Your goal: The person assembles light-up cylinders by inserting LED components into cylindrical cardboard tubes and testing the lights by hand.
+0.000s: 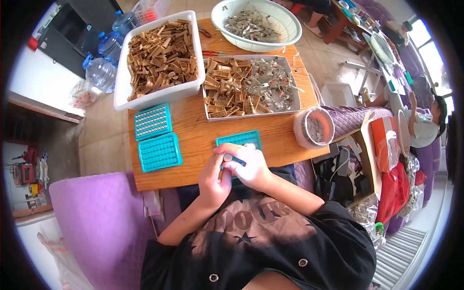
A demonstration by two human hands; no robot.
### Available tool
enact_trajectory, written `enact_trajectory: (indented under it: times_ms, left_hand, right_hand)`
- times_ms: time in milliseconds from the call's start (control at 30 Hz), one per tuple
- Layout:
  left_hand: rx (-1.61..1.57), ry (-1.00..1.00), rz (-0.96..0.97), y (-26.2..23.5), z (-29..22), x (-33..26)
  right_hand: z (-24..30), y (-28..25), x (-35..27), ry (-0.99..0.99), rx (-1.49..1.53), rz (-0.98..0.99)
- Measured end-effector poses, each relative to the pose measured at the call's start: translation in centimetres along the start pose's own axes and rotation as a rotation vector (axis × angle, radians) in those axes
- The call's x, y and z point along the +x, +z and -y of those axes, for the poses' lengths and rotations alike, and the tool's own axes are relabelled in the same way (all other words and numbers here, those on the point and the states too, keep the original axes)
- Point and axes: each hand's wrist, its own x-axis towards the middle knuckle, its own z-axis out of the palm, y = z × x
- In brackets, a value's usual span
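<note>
Both hands meet above the front of the wooden table, close to my chest. My left hand [214,178] is closed, its fingers pinching a small brown piece [221,173] that sticks out below them. From the right, my right hand [252,166] is closed against it, and a small cylinder with a grey round end [227,157] shows between the two. The fingers hide most of both pieces. Partly covered by my hands lies a teal tray [244,137]. Left of them are a teal tray with rows of silvery round pieces [152,122] and another teal tray [159,152] with round pockets.
A white tub [195,92] of brown plastic parts stands back left. Beside it sits a shallow white box [256,114] with brown parts and clear, wiry pieces. A pale green basin [292,36], red-handled pliers [212,52] and a pink bucket [299,137] are around it. Another person [425,123] sits right.
</note>
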Motion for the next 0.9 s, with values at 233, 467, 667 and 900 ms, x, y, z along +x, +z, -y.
enact_trajectory:
  times_ms: [233, 467, 667, 900]
  left_hand:
    - [-0.703, -0.499, 0.275, -0.2, 1.4, -0.4]
    - [-1.064, -0.376, 0.235, -1.6, 2.9, 1.4]
    - [-1.222, -0.614, 0.304, -1.3, 2.7, 0.9]
    - [-1.191, -0.662, 0.295, -1.5, 2.6, 0.8]
  right_hand:
    - [-4.1, -7.4, -0.1, 0.263, 0.037, -0.037]
    - [-8.4, -18.1, -2.4, 0.380, -0.663, -0.340]
    - [-13.4, -18.1, -3.6, 0.511, -0.931, -0.100]
    - [-12.0, -18.1, -2.8, 0.487, -0.858, -0.154]
